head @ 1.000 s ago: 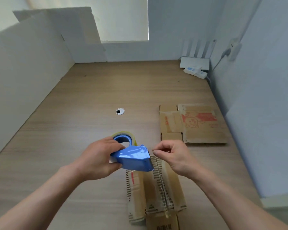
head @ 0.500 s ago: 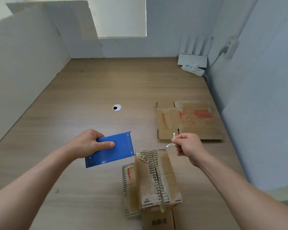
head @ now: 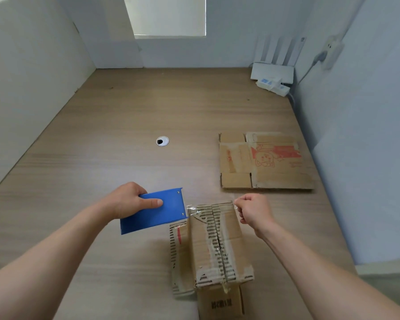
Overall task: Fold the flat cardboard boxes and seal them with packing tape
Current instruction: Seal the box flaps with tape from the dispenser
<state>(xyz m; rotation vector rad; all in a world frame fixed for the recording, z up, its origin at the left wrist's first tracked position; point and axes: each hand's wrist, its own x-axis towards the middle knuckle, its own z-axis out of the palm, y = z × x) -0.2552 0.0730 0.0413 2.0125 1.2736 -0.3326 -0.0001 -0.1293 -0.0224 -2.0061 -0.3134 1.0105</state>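
A folded cardboard box (head: 214, 245) with worn, torn flaps stands on the wooden table near its front edge. My left hand (head: 127, 200) grips a blue tape dispenser (head: 155, 211) just left of the box's far end. A strip of clear tape (head: 194, 207) stretches from the dispenser across the far edge of the box top. My right hand (head: 254, 210) pinches the free end of that tape at the box's far right corner. A flat cardboard box (head: 263, 161) with red print lies farther back on the right.
A round cable hole (head: 162, 141) sits in the middle of the table (head: 125, 116). A white router (head: 273, 72) and a power strip (head: 273, 85) are in the back right corner. White walls enclose the table on the left, back and right.
The dispenser turned onto its side and moved left, drawing tape out. My right hand carried the tape end right, then down to the box's far edge.
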